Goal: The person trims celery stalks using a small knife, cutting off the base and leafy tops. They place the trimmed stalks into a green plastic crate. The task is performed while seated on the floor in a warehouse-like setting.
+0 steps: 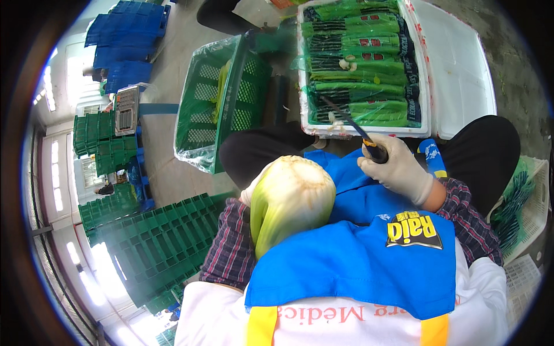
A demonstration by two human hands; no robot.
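A bunch of celery, pale at its cut root end and green down the stalks, is held upright in front of my chest. My left hand, in a white glove, is around its far left side, with most of the fingers hidden behind it. My right hand, also gloved, is closed round the black handle of a knife. The dark blade points up and left, over the near edge of a white foam box. Inside the box lie several bagged green vegetables with pale scraps on top.
The box's white lid lies at its right. Left of it stands a plastic-lined green crate with some stalks inside. Stacked green crates and a scale are farther left. A white basket holds green netting at right.
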